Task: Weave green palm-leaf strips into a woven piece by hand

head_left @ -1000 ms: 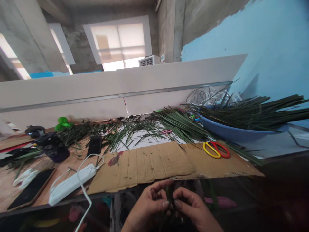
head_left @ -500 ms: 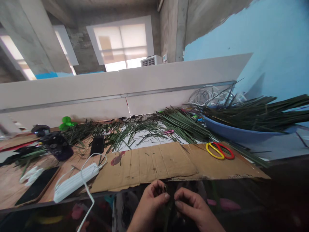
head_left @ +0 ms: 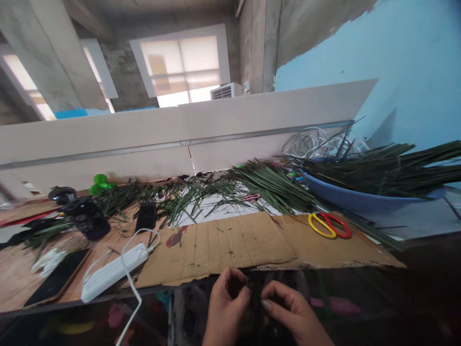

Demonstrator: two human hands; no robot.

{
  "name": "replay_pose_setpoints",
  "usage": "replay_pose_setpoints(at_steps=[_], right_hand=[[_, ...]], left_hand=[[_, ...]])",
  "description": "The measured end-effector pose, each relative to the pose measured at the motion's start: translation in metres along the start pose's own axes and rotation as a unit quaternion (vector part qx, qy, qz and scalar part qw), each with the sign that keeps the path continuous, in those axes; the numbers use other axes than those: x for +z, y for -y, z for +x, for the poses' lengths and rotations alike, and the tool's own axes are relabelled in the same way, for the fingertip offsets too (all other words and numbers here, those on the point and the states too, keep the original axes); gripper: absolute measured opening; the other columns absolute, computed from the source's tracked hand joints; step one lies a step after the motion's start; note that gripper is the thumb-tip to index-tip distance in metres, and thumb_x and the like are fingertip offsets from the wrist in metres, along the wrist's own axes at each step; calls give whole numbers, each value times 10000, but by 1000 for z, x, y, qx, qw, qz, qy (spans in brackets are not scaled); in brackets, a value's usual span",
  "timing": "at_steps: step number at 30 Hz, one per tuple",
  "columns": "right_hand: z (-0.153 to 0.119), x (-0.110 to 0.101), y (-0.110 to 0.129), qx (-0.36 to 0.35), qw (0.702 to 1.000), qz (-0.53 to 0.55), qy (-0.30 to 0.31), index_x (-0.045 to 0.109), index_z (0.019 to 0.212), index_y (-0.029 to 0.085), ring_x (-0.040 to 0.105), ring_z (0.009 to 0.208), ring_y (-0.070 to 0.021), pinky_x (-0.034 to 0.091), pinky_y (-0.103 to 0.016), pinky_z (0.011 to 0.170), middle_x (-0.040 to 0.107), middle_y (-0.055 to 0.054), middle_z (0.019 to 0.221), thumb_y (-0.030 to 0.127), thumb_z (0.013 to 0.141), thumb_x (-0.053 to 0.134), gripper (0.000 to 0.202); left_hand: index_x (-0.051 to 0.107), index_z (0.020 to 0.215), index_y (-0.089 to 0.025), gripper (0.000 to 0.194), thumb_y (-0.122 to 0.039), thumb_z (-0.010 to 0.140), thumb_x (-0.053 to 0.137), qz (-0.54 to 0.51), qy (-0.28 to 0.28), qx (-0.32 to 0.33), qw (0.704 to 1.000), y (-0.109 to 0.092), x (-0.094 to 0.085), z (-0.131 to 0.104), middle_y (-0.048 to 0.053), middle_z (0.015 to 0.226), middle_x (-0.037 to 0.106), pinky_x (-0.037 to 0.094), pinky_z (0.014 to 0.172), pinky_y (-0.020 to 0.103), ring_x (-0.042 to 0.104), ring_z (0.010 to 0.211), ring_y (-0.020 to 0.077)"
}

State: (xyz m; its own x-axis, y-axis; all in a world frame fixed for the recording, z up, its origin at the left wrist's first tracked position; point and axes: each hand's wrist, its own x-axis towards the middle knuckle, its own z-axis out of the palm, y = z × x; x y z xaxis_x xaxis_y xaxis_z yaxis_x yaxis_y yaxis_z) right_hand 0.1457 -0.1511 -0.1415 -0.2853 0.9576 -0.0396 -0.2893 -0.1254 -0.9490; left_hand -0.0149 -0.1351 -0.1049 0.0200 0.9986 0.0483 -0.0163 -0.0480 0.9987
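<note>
Below the front edge of the cardboard, my left hand is closed, thumb and fingertips pinched on a dark green leaf strip. Facing it from the right, my right hand is also closed, its thumb pressed to its index finger beside the same dark strip. What lies between its fingertips is too small and dark to make out. Above the hands, the brown cardboard carries small green scraps. Scissors with one yellow and one red handle rest on its right part.
Green leaf strips are piled behind the cardboard. A blue basin at the right holds more leaves. On the left are a white power strip with its cable, a phone, a smaller black device and a dark jar.
My left hand has shifted slightly right and turned more upright, with its fingertips still pinched. My right hand stays nearly in place.
</note>
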Motion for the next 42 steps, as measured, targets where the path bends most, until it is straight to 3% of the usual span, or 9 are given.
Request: replay_pose_setpoints(at_steps=[14, 21, 26, 42], right_hand=[[-1, 2, -7, 6, 999, -25, -35, 588, 723, 187, 491, 487, -114, 375, -224, 510, 571, 39, 545, 555, 753, 741, 399], [-3, 4, -6, 4, 998, -37, -47, 575, 715, 194, 477, 479, -111, 362, -222, 504, 556, 45, 548, 569, 763, 729, 408], [-4, 4, -4, 9, 997, -48, -55, 583, 720, 192, 494, 498, -121, 371, -229, 517, 568, 37, 558, 576, 754, 730, 413], [-4, 6, -9, -1, 997, -43, -65, 578, 706, 197, 466, 501, -122, 356, -227, 512, 539, 41, 564, 608, 750, 728, 440]], left_hand=[[622, 729, -171, 137, -186, 705, 757, -39, -39, 15, 998, 6, 6, -5, 6, 683, 620, 440, 632, 228, 558, 663, 158], [653, 772, -166, 218, -224, 642, 818, -126, 8, -7, 992, 14, -1, -2, 47, 754, 671, 457, 666, 254, 584, 712, 178], [654, 817, -167, 231, -285, 682, 801, -150, 52, -11, 987, 15, -7, -1, 57, 816, 688, 457, 655, 267, 581, 701, 178], [661, 757, -176, 207, -289, 697, 824, -93, -23, 30, 995, 7, 2, -6, 36, 759, 667, 463, 695, 255, 591, 730, 182]])
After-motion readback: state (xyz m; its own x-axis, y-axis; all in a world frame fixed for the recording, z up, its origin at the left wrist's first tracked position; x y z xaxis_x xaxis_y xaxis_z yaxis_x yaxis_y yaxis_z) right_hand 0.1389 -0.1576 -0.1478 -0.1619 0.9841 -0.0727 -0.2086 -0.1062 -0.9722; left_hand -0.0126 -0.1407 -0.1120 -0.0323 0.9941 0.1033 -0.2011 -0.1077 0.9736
